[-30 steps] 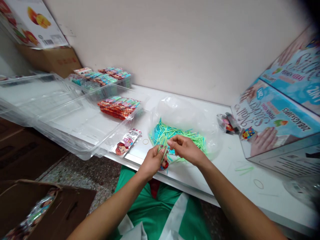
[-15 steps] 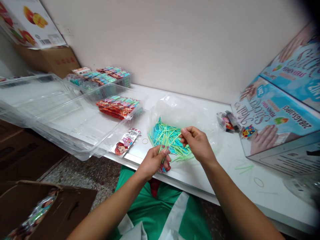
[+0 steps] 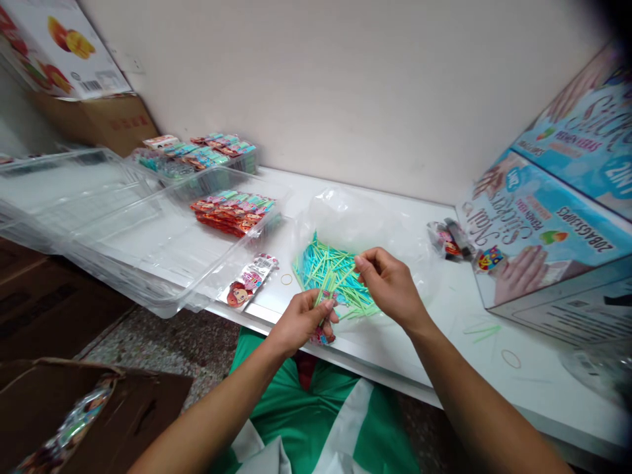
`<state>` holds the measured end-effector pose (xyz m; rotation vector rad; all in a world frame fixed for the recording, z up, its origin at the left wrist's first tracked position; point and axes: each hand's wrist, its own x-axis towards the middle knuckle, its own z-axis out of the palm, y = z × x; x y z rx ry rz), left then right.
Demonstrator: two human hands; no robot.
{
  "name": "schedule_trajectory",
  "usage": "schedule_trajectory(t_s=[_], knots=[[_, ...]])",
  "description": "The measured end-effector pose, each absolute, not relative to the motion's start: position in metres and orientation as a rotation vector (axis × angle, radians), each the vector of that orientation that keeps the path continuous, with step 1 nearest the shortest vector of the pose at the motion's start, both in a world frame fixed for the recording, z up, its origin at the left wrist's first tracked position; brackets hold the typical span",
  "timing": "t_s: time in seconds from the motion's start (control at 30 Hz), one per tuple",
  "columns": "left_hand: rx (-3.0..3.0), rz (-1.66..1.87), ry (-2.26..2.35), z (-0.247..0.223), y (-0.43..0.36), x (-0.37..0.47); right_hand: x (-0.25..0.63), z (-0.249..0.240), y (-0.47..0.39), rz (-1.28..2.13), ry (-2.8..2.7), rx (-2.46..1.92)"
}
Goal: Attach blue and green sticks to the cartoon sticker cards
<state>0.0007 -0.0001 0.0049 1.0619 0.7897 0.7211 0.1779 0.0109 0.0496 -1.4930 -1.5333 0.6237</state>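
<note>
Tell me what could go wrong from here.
Green sticks fan out loosely from the left hand, so some might slip free.

The right hand is right beside the plastic bag; a knock could scatter the sticks inside it.

The clear tray juts past the table's front edge, so a bump might shift it.

Stacked cartons (image 3: 548,243), clear plastic trays (image 3: 168,304) of packets (image 3: 232,214) and a white worktable (image 3: 454,309) suggest a packing workshop.
</note>
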Motion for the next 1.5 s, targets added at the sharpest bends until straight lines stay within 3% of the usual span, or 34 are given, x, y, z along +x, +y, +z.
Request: schedule_trajectory(t_s=[0.57,0.9,1.5], knots=[[1.170,0.674,0.790,0.006,-0.001,-0.001,0.172,0.051,0.001,0.724,-1.838,-1.457],[1.172,0.700,0.813,0.011,-0.001,-0.001,0.186,0.059,0.004,0.616,-1.521,-1.524],[1.159,0.702,0.848,0.005,0.000,-0.001,0.183,0.061,0.000,0.612,-1.602,-1.513]])
